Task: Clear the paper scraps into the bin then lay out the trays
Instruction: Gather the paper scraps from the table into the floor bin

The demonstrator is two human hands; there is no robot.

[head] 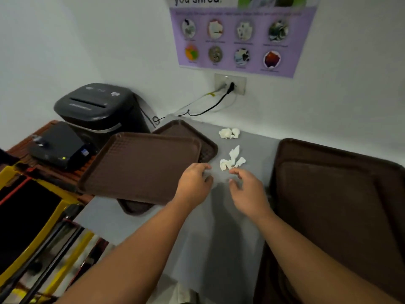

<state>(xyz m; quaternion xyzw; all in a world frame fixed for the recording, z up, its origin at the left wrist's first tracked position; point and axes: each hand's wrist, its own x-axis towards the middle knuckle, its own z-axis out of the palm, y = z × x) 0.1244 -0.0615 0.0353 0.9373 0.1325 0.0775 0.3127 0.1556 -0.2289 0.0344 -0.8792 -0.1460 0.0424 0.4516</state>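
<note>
- Trays: a stack of brown trays (328,194) covers the right side of the grey table (214,227); how many are in it cannot be told.
- On the table's left side, a brown top tray (140,165) lies askew across a lower tray (186,132) and overhangs the table's left edge.
- A purple poster (241,36) hangs on the wall behind the table.
- A black shredder (96,106) stands off the table's far left corner, with a black box (57,145) just in front of it.
- The left hand (194,183) is at the table's middle, beside the top tray's near right corner, fingers loosely curled and holding nothing.
- The right hand (247,191) is also at the table's middle, loosely curled and empty, its forefinger just short of the near paper scrap (232,159).
- That near scrap lies on the bare table between the tray groups; the far paper scrap (229,133) lies toward the table's back edge.
</note>
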